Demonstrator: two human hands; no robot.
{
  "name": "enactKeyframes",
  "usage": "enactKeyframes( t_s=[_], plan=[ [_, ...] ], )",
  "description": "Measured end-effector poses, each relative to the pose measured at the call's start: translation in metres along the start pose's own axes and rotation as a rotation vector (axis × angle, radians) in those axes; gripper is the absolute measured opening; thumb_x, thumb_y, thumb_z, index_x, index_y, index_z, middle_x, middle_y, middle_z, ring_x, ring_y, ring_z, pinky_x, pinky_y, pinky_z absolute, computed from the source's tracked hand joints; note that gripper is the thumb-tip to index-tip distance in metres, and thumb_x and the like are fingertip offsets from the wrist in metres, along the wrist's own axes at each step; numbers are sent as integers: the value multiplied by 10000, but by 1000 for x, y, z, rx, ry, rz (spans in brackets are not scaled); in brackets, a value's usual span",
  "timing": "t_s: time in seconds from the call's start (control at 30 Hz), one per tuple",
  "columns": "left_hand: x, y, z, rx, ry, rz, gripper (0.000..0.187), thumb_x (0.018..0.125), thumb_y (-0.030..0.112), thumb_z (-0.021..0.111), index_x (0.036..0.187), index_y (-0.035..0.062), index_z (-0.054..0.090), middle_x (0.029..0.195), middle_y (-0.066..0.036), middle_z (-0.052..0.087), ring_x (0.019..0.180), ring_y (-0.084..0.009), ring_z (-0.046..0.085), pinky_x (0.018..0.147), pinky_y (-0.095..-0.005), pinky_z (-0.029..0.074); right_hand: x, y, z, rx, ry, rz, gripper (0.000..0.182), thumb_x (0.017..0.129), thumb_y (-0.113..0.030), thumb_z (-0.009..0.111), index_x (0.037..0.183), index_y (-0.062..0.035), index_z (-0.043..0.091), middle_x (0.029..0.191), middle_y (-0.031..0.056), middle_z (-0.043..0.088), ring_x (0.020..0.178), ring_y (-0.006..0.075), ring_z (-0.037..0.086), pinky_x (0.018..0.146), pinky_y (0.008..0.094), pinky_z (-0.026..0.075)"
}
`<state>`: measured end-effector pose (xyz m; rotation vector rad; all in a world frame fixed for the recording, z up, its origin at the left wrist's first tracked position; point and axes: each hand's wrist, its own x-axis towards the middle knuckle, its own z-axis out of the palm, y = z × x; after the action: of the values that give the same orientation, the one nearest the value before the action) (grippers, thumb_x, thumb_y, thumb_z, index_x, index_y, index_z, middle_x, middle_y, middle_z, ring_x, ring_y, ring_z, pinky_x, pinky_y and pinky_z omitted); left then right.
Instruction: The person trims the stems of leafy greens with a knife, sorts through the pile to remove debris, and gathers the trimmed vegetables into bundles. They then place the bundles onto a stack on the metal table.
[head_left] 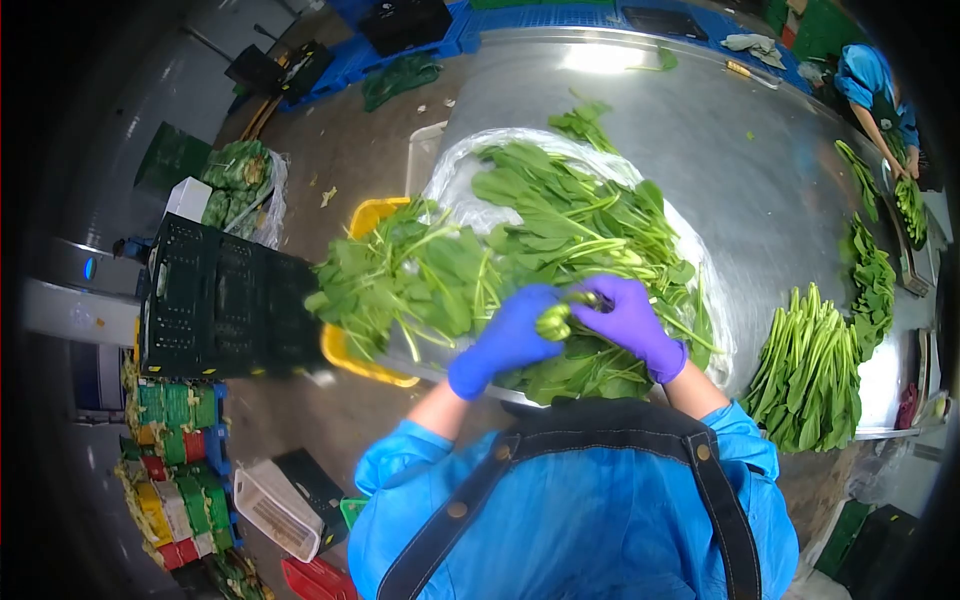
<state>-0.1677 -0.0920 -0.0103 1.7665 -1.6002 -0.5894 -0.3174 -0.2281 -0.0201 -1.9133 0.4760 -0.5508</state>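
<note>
My left hand, in a blue glove, is closed round a small bunch of leafy greens, its pale cut stem ends toward me. In a purple glove, my right hand pinches the same bunch from the other side; some fingertips are hidden. Beneath both hands spreads a heap of loose leafy greens with long stems, lying on a clear plastic sheet. To the left, more loose greens fill a yellow crate beside the table.
The metal table carries a stack of stem-up greens at right and a wooden-handled knife at the far edge. A co-worker handles greens at far right. Dark crates stand at left, and a white crate sits on the floor.
</note>
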Motion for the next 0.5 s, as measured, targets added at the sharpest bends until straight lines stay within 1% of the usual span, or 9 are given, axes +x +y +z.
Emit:
enactKeyframes(
  t_s=[0.13,0.2,0.23,0.3,0.33,0.37,0.4,0.47,0.5],
  plan=[
    [-3,4,3,98,98,1,409,602,145,727,968,25,591,1099,-153,561,1016,-328,536,873,-389,453,1,3,-1,-85,50,2,284,710,-249,729,896,-43,667,700,96,594,603,187,570,580,302,464],
    [-5,7,-2,146,126,13,402,592,142,726,952,25,592,1098,-159,559,1024,-332,530,871,-397,454,1,13,4,-164,120,54,283,703,-235,726,910,-52,669,677,90,582,602,203,576,577,307,464],
    [-6,11,-8,216,189,-13,388,587,137,725,934,26,592,1120,-171,551,1040,-341,526,880,-401,451,1,21,4,-162,122,53,283,703,-235,726,910,-52,669,677,90,582,602,203,576,577,307,464],
    [-5,24,-24,288,255,-39,374,581,131,723,916,26,593,1143,-182,544,1056,-351,522,888,-406,448,2,35,0,-186,139,113,282,718,-246,726,907,-44,669,650,77,582,587,171,577,564,285,456],
    [-3,32,-35,499,338,29,363,587,133,724,909,27,595,1170,-192,534,1077,-362,514,897,-406,445,3,29,-2,-185,138,111,282,718,-246,726,907,-44,669,650,77,582,587,171,577,564,285,456],
    [-2,36,-40,710,418,97,351,592,134,725,901,28,597,1197,-201,524,1099,-373,506,906,-406,443,2,20,-4,-23,85,231,290,724,-255,731,904,-35,671,643,70,586,578,147,567,558,273,450],
    [-4,28,-33,709,416,96,351,592,134,725,901,28,597,1197,-201,524,1099,-373,506,906,-406,443,1,11,-5,139,31,351,300,730,-264,735,900,-26,672,636,64,591,570,124,557,553,262,445],
    [-8,10,-9,221,171,145,438,560,136,741,962,40,594,1251,-184,481,1152,-377,465,933,-426,409,-1,-1,2,165,6,336,310,731,-271,741,899,-18,674,640,57,601,569,103,544,549,250,439],
    [-7,17,-2,-30,72,-29,414,570,130,751,950,46,609,1148,-155,552,1059,-304,541,886,-385,443,-2,-4,4,191,-20,318,321,733,-278,746,897,-10,676,644,51,611,569,82,532,546,239,433]
  ],
)
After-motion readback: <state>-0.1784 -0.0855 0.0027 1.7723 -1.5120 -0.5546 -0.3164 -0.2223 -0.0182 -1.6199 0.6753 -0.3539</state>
